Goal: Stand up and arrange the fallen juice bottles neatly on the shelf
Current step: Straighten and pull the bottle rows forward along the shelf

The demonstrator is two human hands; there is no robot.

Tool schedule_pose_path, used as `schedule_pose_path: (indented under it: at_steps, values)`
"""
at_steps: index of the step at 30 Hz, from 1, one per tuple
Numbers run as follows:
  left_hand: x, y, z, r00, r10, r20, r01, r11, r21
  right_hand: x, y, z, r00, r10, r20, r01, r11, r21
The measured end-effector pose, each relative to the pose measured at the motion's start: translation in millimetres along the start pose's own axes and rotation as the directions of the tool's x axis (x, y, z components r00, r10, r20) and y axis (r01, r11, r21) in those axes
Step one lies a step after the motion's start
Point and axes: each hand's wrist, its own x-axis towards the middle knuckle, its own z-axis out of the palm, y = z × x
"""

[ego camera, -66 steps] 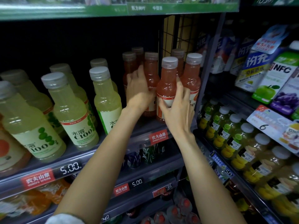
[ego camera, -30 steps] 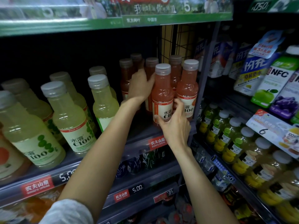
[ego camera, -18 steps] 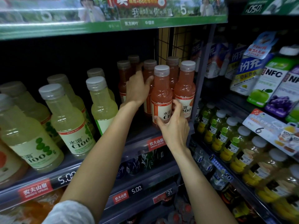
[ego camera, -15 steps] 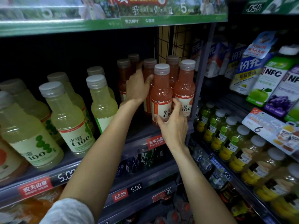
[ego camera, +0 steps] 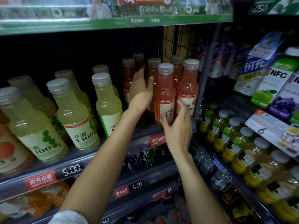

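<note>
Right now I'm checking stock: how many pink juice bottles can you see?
6: two in front, two in the second row, two at the back left. More may be hidden behind.

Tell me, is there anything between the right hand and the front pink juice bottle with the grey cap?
Nothing visible. The right hand is directly in front of the front pink juice bottle with the grey cap, fingers loosely spread at its label. The left hand is at the bottle's left side.

Left hand (ego camera: 140, 92) open; right hand (ego camera: 177, 126) loosely spread
</note>
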Motion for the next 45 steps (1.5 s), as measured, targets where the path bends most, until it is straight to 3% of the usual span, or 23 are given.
schedule_pose_path:
  at_steps: [2, 5, 6, 8, 11, 15, 18, 22, 27, 30, 33, 35, 37, 39, 42, 45]
  values:
    - [-30, 3, -20, 0.978, 0.177, -0.106, -0.176, 0.984, 0.022, -11, -4, -5, 0.992, -0.103, -0.077, 0.109, 0.992, 0.066]
    - [-68, -4, -52, 0.825, 0.482, -0.296, -0.388, 0.863, 0.323, -15, -16, -3, 0.955, -0.286, -0.073, 0.294, 0.943, 0.153]
    - [-74, -11, -62, 0.772, 0.541, -0.333, -0.397, 0.82, 0.412, -10, -23, 3, 0.943, -0.329, -0.049, 0.332, 0.926, 0.182]
    - [-77, -27, -77, 0.732, 0.572, -0.37, -0.337, 0.776, 0.533, 2, -39, 18, 0.926, -0.375, 0.03, 0.362, 0.91, 0.204]
    - [-79, -48, -91, 0.767, 0.531, -0.36, -0.245, 0.761, 0.601, 29, -62, 47, 0.894, -0.409, 0.184, 0.394, 0.912, 0.113]
    - [-85, -55, -95, 0.867, 0.396, -0.302, -0.169, 0.804, 0.57, 68, -91, 78, 0.872, -0.368, 0.324, 0.415, 0.906, -0.089]
    - [-87, -50, -96, 0.888, 0.342, -0.307, -0.147, 0.845, 0.514, 87, -96, 95, 0.874, -0.295, 0.386, 0.394, 0.895, -0.208]
    - [-89, -47, -98, 0.894, 0.339, -0.292, -0.155, 0.847, 0.508, 90, -88, 105, 0.858, -0.261, 0.443, 0.393, 0.888, -0.237]
    - [-88, -51, -97, 0.884, 0.363, -0.295, -0.186, 0.852, 0.49, 59, -81, 85, 0.878, -0.396, 0.267, 0.422, 0.906, -0.042]
    - [-92, -51, -90, 0.816, 0.418, -0.399, -0.218, 0.863, 0.456, 34, -66, 61, 0.868, -0.481, 0.123, 0.473, 0.876, 0.09]
    - [-101, -42, -74, 0.697, 0.539, -0.472, -0.405, 0.84, 0.361, 6, -57, 35, 0.918, -0.395, 0.026, 0.369, 0.876, 0.311]
    - [-106, -35, -62, 0.685, 0.567, -0.458, -0.524, 0.82, 0.23, -13, -57, 13, 0.953, -0.295, -0.064, 0.29, 0.839, 0.46]
    - [-105, -28, -48, 0.718, 0.548, -0.43, -0.593, 0.804, 0.033, -22, -57, -16, 0.957, -0.224, -0.184, 0.289, 0.796, 0.533]
    - [-99, -22, -33, 0.799, 0.467, -0.379, -0.558, 0.81, -0.178, -25, -57, -47, 0.947, -0.19, -0.257, 0.309, 0.757, 0.576]
    - [-81, -25, -5, 0.941, 0.173, -0.293, -0.276, 0.89, -0.362, -24, -46, -85, 0.981, -0.104, -0.165, 0.188, 0.734, 0.653]
    - [-51, -34, 21, 0.964, -0.066, -0.257, -0.013, 0.955, -0.296, -22, -25, -103, 0.999, -0.036, -0.02, 0.041, 0.746, 0.664]
